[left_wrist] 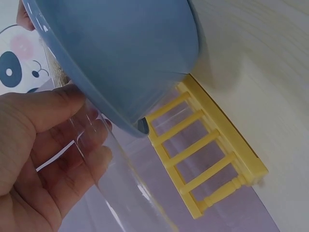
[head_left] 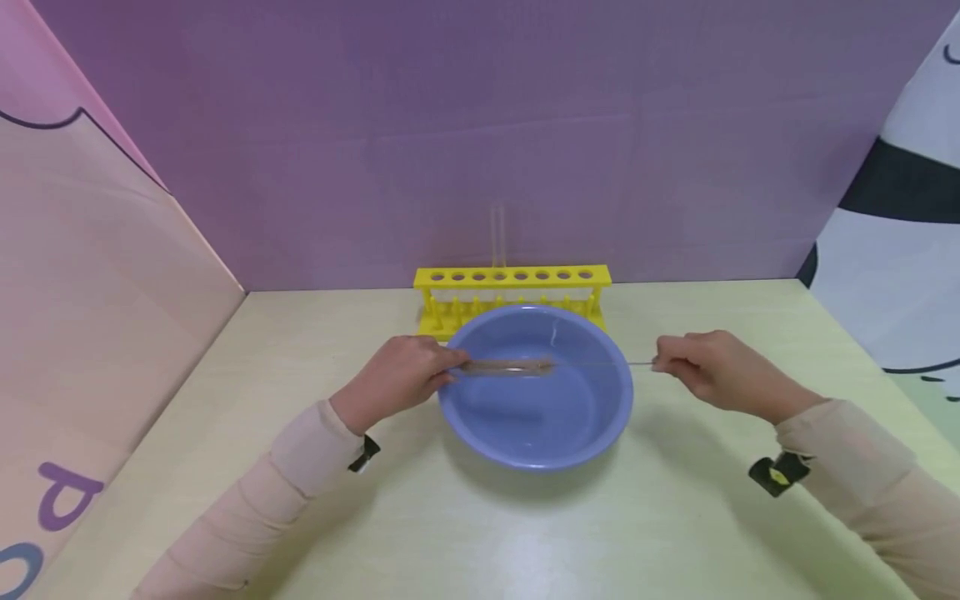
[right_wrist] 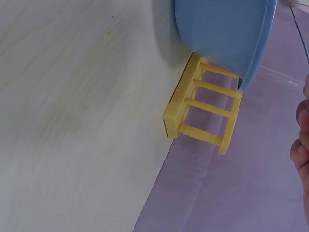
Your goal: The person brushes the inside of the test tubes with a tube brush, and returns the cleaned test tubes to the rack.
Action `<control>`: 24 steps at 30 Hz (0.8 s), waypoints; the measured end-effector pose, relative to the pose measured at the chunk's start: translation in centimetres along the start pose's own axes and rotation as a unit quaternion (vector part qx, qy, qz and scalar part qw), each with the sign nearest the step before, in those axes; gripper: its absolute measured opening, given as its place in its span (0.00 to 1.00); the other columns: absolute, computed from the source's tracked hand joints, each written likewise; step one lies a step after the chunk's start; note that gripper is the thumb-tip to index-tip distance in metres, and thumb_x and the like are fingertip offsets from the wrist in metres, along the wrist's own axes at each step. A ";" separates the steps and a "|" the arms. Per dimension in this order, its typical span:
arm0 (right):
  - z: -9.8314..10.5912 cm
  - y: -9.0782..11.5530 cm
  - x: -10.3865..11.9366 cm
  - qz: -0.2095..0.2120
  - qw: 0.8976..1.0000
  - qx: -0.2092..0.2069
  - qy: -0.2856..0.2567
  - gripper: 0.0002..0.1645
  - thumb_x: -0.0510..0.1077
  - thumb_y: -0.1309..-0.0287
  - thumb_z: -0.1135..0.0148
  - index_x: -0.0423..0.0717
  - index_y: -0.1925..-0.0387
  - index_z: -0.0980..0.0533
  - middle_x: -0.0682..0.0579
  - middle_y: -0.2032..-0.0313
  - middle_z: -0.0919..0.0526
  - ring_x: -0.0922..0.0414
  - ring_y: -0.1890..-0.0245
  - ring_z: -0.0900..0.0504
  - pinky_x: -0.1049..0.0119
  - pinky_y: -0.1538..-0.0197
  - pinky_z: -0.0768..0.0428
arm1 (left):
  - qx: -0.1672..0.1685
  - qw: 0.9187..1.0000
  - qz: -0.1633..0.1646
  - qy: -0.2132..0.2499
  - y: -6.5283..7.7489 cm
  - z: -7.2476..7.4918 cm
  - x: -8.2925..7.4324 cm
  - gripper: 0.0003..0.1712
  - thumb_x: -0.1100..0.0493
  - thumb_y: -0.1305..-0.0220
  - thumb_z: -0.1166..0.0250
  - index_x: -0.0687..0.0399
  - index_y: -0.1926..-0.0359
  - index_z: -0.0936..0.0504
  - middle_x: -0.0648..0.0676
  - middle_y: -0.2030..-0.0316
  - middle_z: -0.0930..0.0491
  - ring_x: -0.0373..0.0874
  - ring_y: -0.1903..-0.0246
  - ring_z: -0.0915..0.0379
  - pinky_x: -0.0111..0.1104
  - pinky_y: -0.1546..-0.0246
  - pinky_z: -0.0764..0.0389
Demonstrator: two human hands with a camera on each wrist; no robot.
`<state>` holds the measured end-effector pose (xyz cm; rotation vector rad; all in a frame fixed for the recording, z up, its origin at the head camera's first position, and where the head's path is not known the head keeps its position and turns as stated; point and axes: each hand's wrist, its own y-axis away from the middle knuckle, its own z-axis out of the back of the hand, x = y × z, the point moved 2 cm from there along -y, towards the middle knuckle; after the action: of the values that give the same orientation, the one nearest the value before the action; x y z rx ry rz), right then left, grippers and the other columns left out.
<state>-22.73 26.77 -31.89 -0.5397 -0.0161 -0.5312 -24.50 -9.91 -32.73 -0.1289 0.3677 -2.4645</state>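
Over the blue basin (head_left: pixel 534 462), my left hand (head_left: pixel 401 377) pinches a clear glass test tube (left_wrist: pixel 128 186) held roughly level. Brownish bristles of a test tube brush (head_left: pixel 517 364) lie along the tube in the head view. The brush's thin twisted wire (right_wrist: pixel 300 35) stretches right to my right hand (head_left: pixel 712 371), whose curled fingers and thumb pinch its end. In the left wrist view the basin's rim overlaps part of the tube, and only a bit of bristle shows past my thumb. Only fingers (right_wrist: pixel 302 116) of the right hand appear at the edge of the right wrist view.
Behind the basin stands a yellow test tube rack (head_left: pixel 512 276) with a row of holes and pegs, its lower front partly hidden by the basin. Another clear tube (head_left: pixel 498 237) rises upright from it. The pale wooden table (head_left: pixel 540 550) ends at a purple backdrop (head_left: pixel 450 125).
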 end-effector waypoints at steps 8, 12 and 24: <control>0.2 0.7 -0.5 -0.004 0.999 -0.002 -0.036 0.12 0.32 0.44 0.37 0.52 0.72 0.28 0.66 0.77 0.26 0.74 0.79 0.35 0.82 0.73 0.32 | -0.002 1.000 0.003 0.005 0.3 0.1 0.0 0.16 0.62 0.47 0.29 0.55 0.55 0.16 0.51 0.66 0.15 0.42 0.71 0.20 0.31 0.71 0.20; 0.4 1.0 -0.8 -0.009 0.999 0.009 -0.053 0.16 0.29 0.49 0.36 0.53 0.72 0.28 0.67 0.77 0.29 0.74 0.80 0.38 0.81 0.75 0.34 | -0.001 1.000 0.009 0.004 0.4 0.2 0.0 0.17 0.62 0.47 0.29 0.56 0.54 0.16 0.51 0.65 0.15 0.43 0.70 0.20 0.31 0.70 0.20; 1.3 1.8 -1.5 -0.100 0.981 0.066 -0.152 0.21 0.25 0.49 0.38 0.54 0.76 0.33 0.61 0.86 0.37 0.73 0.83 0.41 0.75 0.81 0.37 | -0.007 1.000 0.021 0.001 0.6 0.4 0.2 0.17 0.62 0.49 0.28 0.55 0.55 0.15 0.51 0.64 0.14 0.43 0.70 0.20 0.31 0.71 0.20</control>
<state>-23.00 29.40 -31.86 -0.4872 -0.3973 -0.6337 -24.26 -10.62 -32.49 -0.1224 0.3850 -2.4217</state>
